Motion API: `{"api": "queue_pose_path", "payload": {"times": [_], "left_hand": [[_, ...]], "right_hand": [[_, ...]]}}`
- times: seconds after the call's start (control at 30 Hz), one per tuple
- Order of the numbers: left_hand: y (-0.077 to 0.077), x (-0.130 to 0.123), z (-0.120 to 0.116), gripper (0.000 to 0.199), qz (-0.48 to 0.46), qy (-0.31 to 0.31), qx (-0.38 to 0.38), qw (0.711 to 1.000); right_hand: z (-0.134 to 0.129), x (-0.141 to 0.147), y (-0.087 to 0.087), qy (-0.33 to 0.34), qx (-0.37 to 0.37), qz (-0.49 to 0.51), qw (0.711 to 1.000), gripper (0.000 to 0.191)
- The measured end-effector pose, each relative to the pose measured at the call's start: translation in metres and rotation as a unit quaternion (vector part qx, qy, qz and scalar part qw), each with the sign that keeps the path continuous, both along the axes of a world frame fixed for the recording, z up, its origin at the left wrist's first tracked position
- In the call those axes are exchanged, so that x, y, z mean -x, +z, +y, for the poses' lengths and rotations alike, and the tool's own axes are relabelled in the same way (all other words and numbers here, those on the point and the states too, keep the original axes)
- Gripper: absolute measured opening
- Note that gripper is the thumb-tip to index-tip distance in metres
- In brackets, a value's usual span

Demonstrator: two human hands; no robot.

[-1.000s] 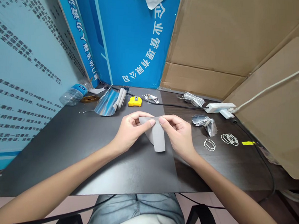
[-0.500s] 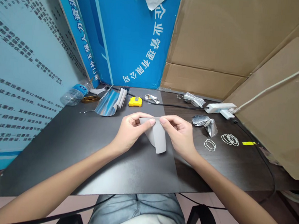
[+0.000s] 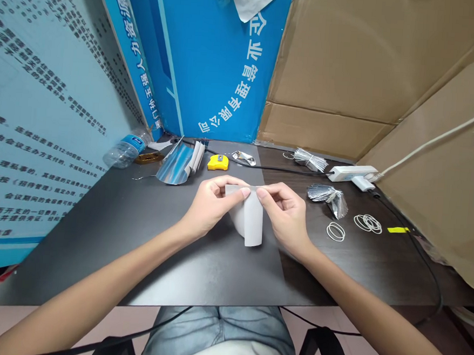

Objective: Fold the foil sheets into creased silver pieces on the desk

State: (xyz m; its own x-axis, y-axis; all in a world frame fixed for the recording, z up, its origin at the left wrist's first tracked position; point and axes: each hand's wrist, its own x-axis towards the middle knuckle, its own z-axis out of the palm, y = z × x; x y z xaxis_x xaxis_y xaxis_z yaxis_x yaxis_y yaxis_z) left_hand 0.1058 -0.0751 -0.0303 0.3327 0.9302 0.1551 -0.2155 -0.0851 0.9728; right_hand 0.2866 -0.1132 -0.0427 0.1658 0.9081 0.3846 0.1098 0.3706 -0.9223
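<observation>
A pale grey sheet (image 3: 253, 222), folded over or curled, hangs above the middle of the dark table (image 3: 157, 269). My left hand (image 3: 214, 203) pinches its top edge between thumb and fingers. Close beside it, my right hand (image 3: 283, 213) pinches the same edge, with the two thumb tips a small gap apart. The sheet's lower end curves down below the thumbs, and part of it lies behind the front flap. Beyond the hands is a yellow tape measure (image 3: 218, 162).
Curled shiny sheets (image 3: 176, 162) and a plastic bottle (image 3: 126, 149) stand at the back left. To the right are silver strip bundles (image 3: 328, 197), white rings (image 3: 335, 232), a power strip (image 3: 353, 173), a yellow strip (image 3: 398, 230) and black cable. Panels enclose the table's back and sides.
The view has shifted slightly, so the table items appear a little further right. The sheet's hanging flap has turned to point more straight down. Both hands keep their pinch.
</observation>
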Motion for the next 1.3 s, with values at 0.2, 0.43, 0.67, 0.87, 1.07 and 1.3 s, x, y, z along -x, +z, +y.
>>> {"api": "queue_pose_path", "payload": {"times": [0.2, 0.43, 0.67, 0.87, 1.07, 1.3], "left_hand": [[-0.0001, 0.0017, 0.0, 0.033, 0.029, 0.016, -0.026, 0.999], [0.0005, 0.002, -0.0011, 0.032, 0.044, 0.009, -0.05, 0.998], [-0.0006, 0.0044, -0.0003, 0.029, 0.089, 0.033, -0.073, 0.993], [-0.0011, 0.0028, -0.0016, 0.031, 0.094, 0.044, -0.099, 0.99], [-0.0055, 0.0015, -0.0053, 0.034, 0.069, 0.114, -0.191, 0.972], [-0.0003, 0.0065, -0.001, 0.014, 0.127, 0.048, -0.249, 0.959]], "right_hand": [[0.0005, -0.0022, -0.0006, 0.002, 0.0, -0.001, 1.0, 0.029], [-0.0014, -0.0035, 0.0008, 0.049, 0.009, 0.015, 0.999, 0.025], [-0.0017, -0.0046, -0.0009, 0.035, 0.018, -0.01, 0.999, 0.025], [-0.0022, -0.0036, 0.0002, 0.037, 0.021, -0.008, 0.999, 0.026], [-0.0004, 0.0005, -0.0026, -0.001, 0.014, 0.008, 1.0, 0.033], [-0.0026, 0.0002, 0.0, 0.017, 0.019, 0.028, 0.999, 0.03]]}}
